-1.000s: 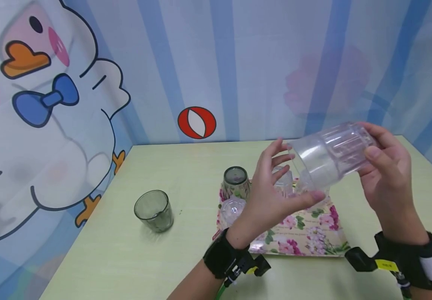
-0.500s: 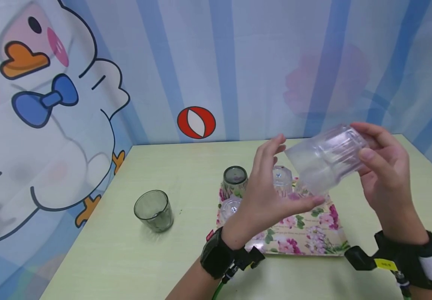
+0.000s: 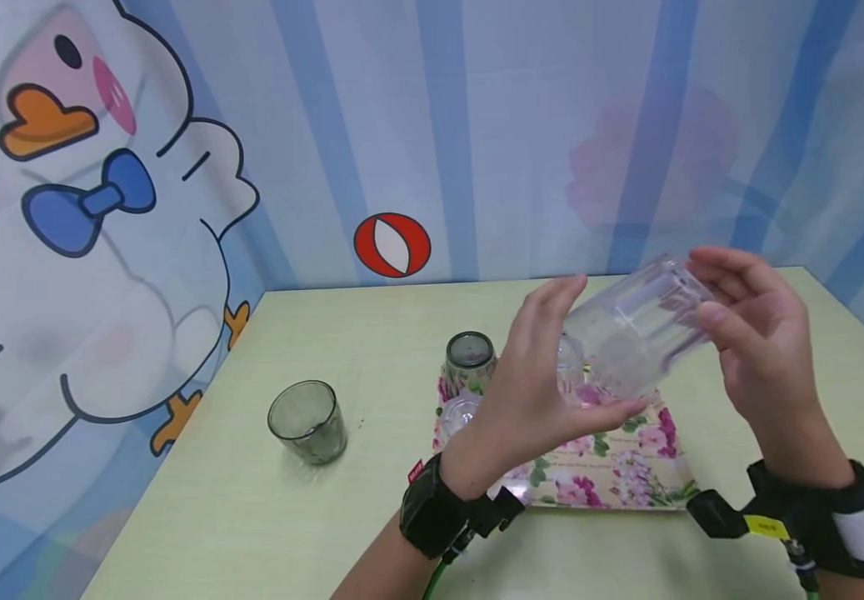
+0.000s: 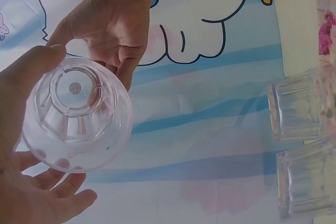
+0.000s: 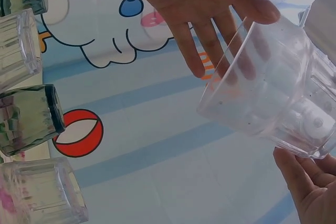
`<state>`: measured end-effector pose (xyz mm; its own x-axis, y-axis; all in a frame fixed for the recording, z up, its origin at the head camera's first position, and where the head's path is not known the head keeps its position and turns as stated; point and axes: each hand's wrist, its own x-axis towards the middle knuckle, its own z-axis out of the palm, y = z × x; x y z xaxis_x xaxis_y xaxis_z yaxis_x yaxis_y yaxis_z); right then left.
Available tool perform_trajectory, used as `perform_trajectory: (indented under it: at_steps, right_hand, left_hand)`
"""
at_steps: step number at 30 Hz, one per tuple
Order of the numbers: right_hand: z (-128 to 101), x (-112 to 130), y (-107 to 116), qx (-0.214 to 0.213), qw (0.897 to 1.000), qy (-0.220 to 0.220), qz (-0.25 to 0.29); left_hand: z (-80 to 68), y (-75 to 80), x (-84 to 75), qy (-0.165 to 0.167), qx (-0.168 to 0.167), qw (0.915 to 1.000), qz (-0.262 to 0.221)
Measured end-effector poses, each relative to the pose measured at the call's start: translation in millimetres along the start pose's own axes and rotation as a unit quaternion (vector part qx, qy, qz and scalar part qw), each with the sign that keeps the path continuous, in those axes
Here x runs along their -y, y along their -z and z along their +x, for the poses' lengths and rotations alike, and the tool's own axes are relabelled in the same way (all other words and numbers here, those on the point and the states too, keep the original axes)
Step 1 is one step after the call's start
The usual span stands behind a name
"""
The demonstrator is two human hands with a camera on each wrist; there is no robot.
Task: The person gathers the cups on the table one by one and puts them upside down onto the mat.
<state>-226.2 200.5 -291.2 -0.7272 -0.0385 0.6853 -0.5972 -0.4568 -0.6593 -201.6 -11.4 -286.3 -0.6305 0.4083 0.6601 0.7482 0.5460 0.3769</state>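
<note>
A clear, fluted drinking glass [image 3: 637, 325] is held tilted in the air, its wide rim toward my left hand [image 3: 521, 383]. That hand has its thumb and fingers curved around the rim end, as the left wrist view also shows. Near the base, my right hand [image 3: 769, 350] pinches the glass between thumb and fingers. Beneath is a flowered tray [image 3: 619, 483]. On it stand an upside-down grey glass [image 3: 471, 371] and clear glasses, one near the front left [image 3: 458, 415] and one behind the held glass [image 3: 570, 367]. My left hand partly hides them.
A grey-green glass [image 3: 307, 423] stands upright on the pale table [image 3: 207, 483], left of the tray. Behind the table hangs a blue striped cloth [image 3: 506, 150] with a cartoon duck print. Both wrists wear black straps with cameras.
The held glass has shifted slightly left and down, tilting more. My right hand moved left with it, and my left hand has come closer around the rim end.
</note>
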Motion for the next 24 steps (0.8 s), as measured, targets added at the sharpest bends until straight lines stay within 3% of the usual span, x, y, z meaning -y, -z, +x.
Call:
perform_trajectory:
  at_steps: [8,24]
  right_hand:
    - [-0.6,-1.7,-0.1,0.012,0.999,0.015,-0.04]
    - [-1.3,3.1,-7.2,0.016,0.996,0.024,-0.081]
  left_hand:
    - [0.4,-2.0,1.5,-0.03,0.017,0.9991,0.023]
    - [-0.3,-2.6,0.5,-0.032,0.037,0.9985,0.024]
